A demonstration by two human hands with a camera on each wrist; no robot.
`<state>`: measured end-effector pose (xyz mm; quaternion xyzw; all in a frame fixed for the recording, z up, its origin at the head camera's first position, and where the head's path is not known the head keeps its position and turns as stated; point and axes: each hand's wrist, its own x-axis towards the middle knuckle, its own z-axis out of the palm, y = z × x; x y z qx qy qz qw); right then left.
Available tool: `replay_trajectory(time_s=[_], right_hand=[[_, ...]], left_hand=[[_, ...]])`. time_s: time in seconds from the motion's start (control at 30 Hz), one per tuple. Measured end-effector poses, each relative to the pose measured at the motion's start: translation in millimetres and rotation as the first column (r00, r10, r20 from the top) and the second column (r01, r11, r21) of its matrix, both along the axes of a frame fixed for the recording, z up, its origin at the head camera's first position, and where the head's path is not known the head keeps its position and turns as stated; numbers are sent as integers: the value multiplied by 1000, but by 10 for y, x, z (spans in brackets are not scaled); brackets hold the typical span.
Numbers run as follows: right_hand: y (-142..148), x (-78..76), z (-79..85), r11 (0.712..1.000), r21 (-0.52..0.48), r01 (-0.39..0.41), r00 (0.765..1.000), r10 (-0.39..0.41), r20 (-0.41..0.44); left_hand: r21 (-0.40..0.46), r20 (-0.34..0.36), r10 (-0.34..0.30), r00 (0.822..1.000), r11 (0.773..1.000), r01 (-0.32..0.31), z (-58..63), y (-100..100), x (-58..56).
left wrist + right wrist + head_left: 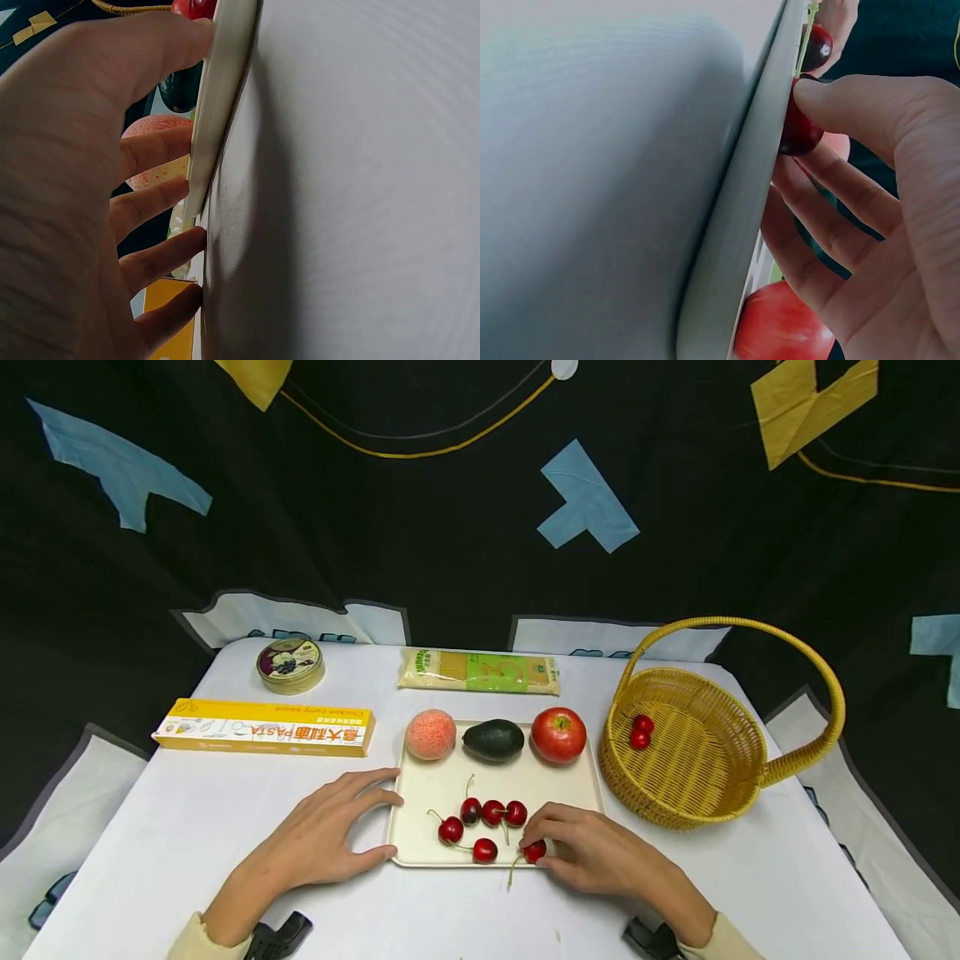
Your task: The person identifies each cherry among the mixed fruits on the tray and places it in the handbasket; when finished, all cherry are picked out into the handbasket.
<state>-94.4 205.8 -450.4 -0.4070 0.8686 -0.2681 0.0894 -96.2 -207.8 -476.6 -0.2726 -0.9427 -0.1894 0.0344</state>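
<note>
Golden wicker basket [647, 800] with two red cherries [641, 740]; cream tray [570, 782] with five; another cherry [535, 852] is pinched by right hand [596, 852], left hand [326, 832] spread.

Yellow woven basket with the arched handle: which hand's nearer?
Right. The right hand pinches a shiny red cherry in front and left of the yellow woven basket; the left hand is at the left edge of the cream rectangular tray, farther away.

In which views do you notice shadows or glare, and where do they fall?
Left wrist view: a soft shadow on the white table beside the tray; right wrist view: a similar shadow, plus small highlights on the upper cherry; head view: slight glare on the apple.
</note>
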Motion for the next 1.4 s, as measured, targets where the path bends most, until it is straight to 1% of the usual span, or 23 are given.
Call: replay_trajectory(time_s=[0.13, 0.3, 0.5, 0.67, 0.77, 0.9, 1.0, 1.13, 1.27, 1.4], right_hand=[[53, 17, 17, 1000, 15, 15, 1000, -15, -11], [114, 32, 39, 1000, 8, 28, 998, -27, -55], [150, 5, 114, 999, -22, 40, 991, -42, -125], [222, -30, 235, 995, -54, 89, 983, -96, -153], [290, -58, 307, 990, -95, 108, 975, -124, -185], [373, -113, 383, 979, -169, 114, 957, -154, -247], [422, -175, 418, 966, -219, 139, 938, -200, -284], [502, -271, 445, 944, -251, 213, 899, -290, -329], [626, -368, 446, 919, -263, 293, 861, -373, -344], [763, -437, 406, 893, -255, 371, 827, -443, -346]], left_hand=[[0, 11, -12, 1000, 1000, 12, 7, 55, -42], [6, 26, -27, 999, 1000, 27, 22, 113, -81], [-6, 36, -13, 999, 1000, 13, 26, 91, -56], [-5, 32, -11, 999, 1000, 11, 13, 67, -30], [-8, 32, -8, 999, 1000, 8, 5, 60, -15], [-9, 27, -6, 1000, 1000, 6, 0, 50, -5], [-7, 16, -6, 1000, 1000, 6, 0, 35, -3], [-10, 1, -10, 1000, 1000, 10, -1, 14, -1], [-14, 1, -8, 1000, 1000, 8, -2, 0, 5], [-11, 0, -7, 1000, 1000, 7, -1, -3, 8]])
